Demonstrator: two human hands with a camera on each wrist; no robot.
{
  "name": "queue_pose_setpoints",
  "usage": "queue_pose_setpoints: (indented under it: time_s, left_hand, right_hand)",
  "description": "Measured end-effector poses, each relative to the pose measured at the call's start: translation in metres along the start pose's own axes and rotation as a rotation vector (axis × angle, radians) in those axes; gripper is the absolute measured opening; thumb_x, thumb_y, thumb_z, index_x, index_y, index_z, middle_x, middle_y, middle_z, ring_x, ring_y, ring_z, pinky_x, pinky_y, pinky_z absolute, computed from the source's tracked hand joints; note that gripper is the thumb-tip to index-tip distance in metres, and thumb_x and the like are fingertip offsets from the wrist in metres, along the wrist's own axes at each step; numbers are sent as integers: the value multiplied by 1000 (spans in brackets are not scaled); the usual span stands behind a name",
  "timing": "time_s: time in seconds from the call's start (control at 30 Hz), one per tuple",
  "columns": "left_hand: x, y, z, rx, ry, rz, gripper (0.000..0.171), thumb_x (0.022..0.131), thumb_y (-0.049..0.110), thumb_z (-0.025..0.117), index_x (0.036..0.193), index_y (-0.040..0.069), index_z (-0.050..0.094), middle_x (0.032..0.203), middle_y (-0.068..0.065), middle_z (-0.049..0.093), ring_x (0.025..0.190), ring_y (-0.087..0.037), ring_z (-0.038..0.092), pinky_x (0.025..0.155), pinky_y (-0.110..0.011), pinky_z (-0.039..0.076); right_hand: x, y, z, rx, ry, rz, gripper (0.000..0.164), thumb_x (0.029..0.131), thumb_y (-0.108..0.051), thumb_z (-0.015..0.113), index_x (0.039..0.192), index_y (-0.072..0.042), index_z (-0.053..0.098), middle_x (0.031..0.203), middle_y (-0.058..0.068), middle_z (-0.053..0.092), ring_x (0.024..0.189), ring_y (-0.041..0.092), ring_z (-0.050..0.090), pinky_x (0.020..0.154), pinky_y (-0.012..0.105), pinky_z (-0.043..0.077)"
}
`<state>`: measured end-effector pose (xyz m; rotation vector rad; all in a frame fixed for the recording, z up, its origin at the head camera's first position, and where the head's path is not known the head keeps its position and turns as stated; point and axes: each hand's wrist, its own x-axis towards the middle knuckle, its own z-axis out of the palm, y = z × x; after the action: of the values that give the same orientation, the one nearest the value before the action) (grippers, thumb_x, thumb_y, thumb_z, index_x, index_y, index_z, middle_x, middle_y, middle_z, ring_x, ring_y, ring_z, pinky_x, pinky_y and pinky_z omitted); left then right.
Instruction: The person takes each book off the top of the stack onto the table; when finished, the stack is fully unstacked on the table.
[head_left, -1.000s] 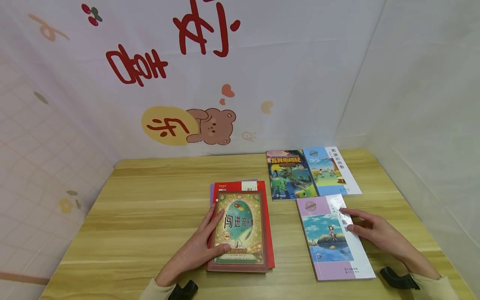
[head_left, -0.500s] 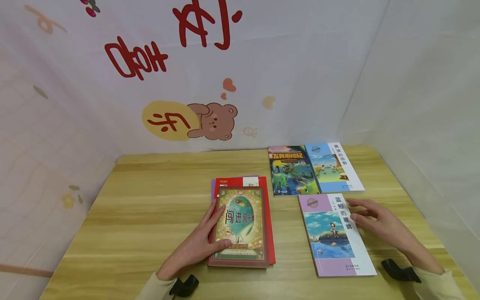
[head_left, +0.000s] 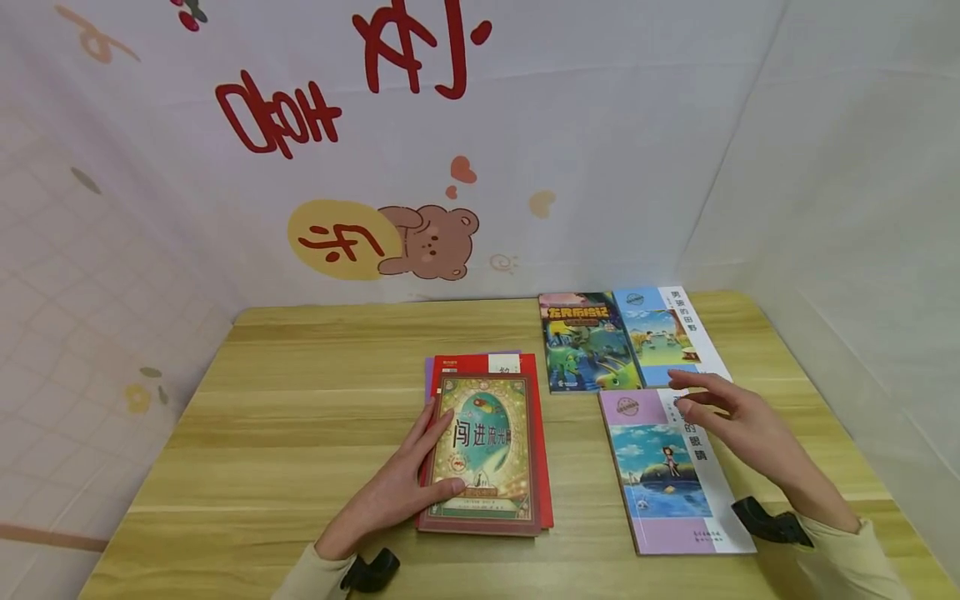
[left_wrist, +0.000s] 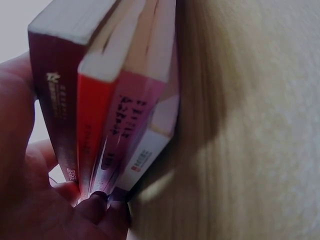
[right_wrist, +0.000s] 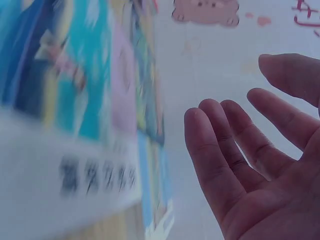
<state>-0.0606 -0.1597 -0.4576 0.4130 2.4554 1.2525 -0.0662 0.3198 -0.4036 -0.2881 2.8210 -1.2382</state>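
Before me lies a stack of books, topped by a green-gold book with a brown border [head_left: 483, 450]. A red book [head_left: 542, 417] shows beneath it, and a purple edge below that. My left hand [head_left: 401, 483] rests on the stack's left side, thumb and one finger on the top cover, other fingers along the spines. The left wrist view shows maroon [left_wrist: 55, 100], red [left_wrist: 95, 120], pink [left_wrist: 127, 110] and white spines [left_wrist: 137, 160]. Above the upper right part of a pink-and-white paperback [head_left: 660, 492], my right hand [head_left: 750, 425] hovers with fingers loosely bent and apart, holding nothing.
A dinosaur-covered book [head_left: 588, 342] and a blue-and-white book [head_left: 663, 333] lie side by side at the back right of the wooden table [head_left: 322, 400]. Printed white cloth [head_left: 600, 150] surrounds the table at the back and sides.
My right hand has come off the pink-and-white paperback's right side and moved up and left above its upper part. My left hand stays on the stack. The view has shifted slightly.
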Motion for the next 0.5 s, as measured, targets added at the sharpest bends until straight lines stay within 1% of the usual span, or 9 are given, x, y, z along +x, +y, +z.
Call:
queue_pose_setpoints:
  time_s: [0.03, 0.1, 0.17, 0.27, 0.33, 0.4, 0.5]
  left_hand:
    - [0, 0, 0, -1, 0, -1, 94, 90, 50, 78, 166, 29, 26, 175, -4, 0, 155, -43, 16, 112, -69, 32]
    - [0, 0, 0, -4, -2, -4, 94, 90, 50, 78, 166, 30, 26, 175, -3, 0, 155, -42, 15, 113, -69, 32]
    - [0, 0, 0, -6, -2, -8, 95, 90, 51, 77, 166, 30, 26, 174, -2, -1, 156, -41, 14, 114, -68, 31]
    - [0, 0, 0, -5, -2, -1, 94, 90, 50, 77, 166, 30, 26, 174, -3, -1, 155, -43, 15, 113, -69, 32]
    - [-1, 0, 0, -9, -5, 4, 93, 90, 50, 77, 166, 30, 26, 174, -5, -1, 155, -45, 15, 112, -70, 32]
    - [-1, 1, 0, -9, -8, 10, 93, 91, 49, 77, 166, 29, 26, 174, -7, -1, 154, -46, 15, 111, -71, 32]
    - [0, 1, -2, -14, -12, 18, 93, 91, 48, 77, 166, 29, 26, 174, -6, -1, 155, -45, 15, 111, -71, 32]
  right_hand:
    - [2, -5, 2, 22, -9, -14, 45, 106, -25, 62, 150, -17, 56, 145, 13, 59, 116, 10, 63, 84, 20, 54]
    - [7, -14, 8, 69, -26, -53, 43, 107, -22, 60, 150, -15, 55, 144, 14, 59, 111, 3, 65, 84, 23, 56]
    - [11, -21, 15, 126, -48, -104, 43, 108, -17, 58, 150, -12, 54, 143, 17, 58, 110, 7, 68, 84, 27, 58]
    - [18, -32, 25, 183, -82, -151, 42, 108, -13, 57, 150, -9, 54, 144, 20, 56, 112, 8, 68, 85, 31, 59]
    - [23, -38, 33, 214, -111, -158, 42, 108, -13, 58, 149, -8, 54, 144, 21, 56, 114, 8, 67, 86, 32, 60]
    - [27, -43, 42, 234, -137, -151, 41, 107, -14, 59, 148, -8, 55, 144, 21, 57, 115, 10, 67, 87, 33, 60]
    - [35, -50, 56, 243, -163, -151, 40, 106, -16, 61, 145, -7, 58, 143, 21, 58, 117, 23, 68, 89, 32, 59]
